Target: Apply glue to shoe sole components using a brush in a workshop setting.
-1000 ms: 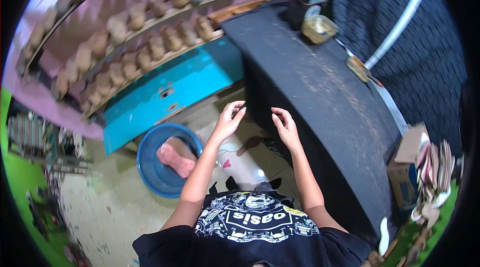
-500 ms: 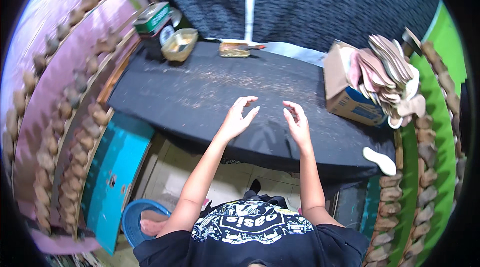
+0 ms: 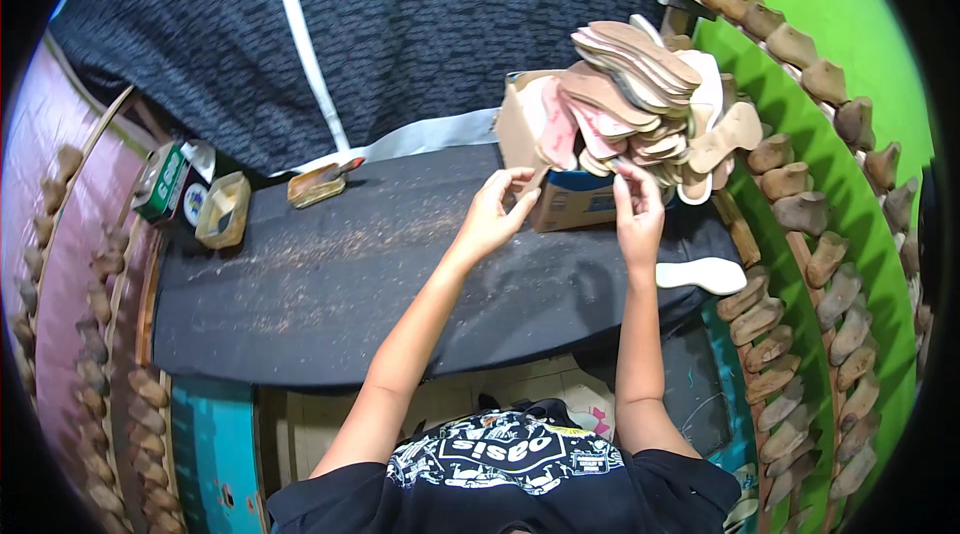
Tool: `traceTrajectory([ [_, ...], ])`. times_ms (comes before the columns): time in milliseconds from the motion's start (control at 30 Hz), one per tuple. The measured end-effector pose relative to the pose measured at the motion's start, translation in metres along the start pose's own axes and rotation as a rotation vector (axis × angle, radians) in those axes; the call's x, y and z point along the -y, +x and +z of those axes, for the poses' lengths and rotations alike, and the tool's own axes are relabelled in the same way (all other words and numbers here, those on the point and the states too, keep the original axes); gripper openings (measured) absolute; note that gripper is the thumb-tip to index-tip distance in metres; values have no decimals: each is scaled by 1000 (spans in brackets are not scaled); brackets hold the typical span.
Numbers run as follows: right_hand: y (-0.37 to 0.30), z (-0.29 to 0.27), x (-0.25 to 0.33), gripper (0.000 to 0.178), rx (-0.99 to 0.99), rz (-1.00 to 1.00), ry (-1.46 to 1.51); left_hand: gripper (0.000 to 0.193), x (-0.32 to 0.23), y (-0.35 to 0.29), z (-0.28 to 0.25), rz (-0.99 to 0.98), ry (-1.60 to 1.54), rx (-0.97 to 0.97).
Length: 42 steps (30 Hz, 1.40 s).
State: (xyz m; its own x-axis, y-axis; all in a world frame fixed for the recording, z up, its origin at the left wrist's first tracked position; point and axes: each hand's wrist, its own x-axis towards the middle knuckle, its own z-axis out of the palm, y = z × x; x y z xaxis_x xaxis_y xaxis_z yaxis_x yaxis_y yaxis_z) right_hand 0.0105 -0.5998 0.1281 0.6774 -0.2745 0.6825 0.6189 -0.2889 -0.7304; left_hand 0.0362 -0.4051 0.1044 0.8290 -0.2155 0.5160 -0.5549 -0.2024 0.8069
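A thick stack of tan, pink and white shoe insoles (image 3: 625, 84) rises out of a cardboard box (image 3: 570, 206) on the black-covered table. My left hand (image 3: 497, 217) is at the box's near left corner, just below a pink insole (image 3: 558, 129); thumb and forefinger are apart. Beneath the stack's front edge is my right hand (image 3: 641, 217), fingers curled upward with a gap to the thumb. Its fingertips reach the lowest insoles, though whether they touch one is unclear. A single white sole (image 3: 702, 276) lies on the table to the right of my right wrist.
On the table's left stand a green-and-white can (image 3: 162, 184), a yellowish tub (image 3: 222, 211) and a small tray with a brush (image 3: 318, 184). Wooden shoe lasts (image 3: 785, 179) line racks at both sides. A dark curtain (image 3: 420, 34) hangs behind the table (image 3: 340, 304).
My view has turned right. Both hands have moved from above the middle of the table to the box, rightward and farther away, up to the insoles.
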Motion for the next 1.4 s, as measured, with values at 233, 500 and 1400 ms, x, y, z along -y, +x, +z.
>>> traceTrajectory([
  [233,85,-33,24,20,-316,-298,-333,30,-38,69,44,114,-157,11],
  [500,137,-46,-2,49,-328,-355,-510,35,-61,104,69,111,-411,141],
  [1400,161,-36,11,51,-254,-407,-504,45,-72,149,77,-197,-1025,196],
])
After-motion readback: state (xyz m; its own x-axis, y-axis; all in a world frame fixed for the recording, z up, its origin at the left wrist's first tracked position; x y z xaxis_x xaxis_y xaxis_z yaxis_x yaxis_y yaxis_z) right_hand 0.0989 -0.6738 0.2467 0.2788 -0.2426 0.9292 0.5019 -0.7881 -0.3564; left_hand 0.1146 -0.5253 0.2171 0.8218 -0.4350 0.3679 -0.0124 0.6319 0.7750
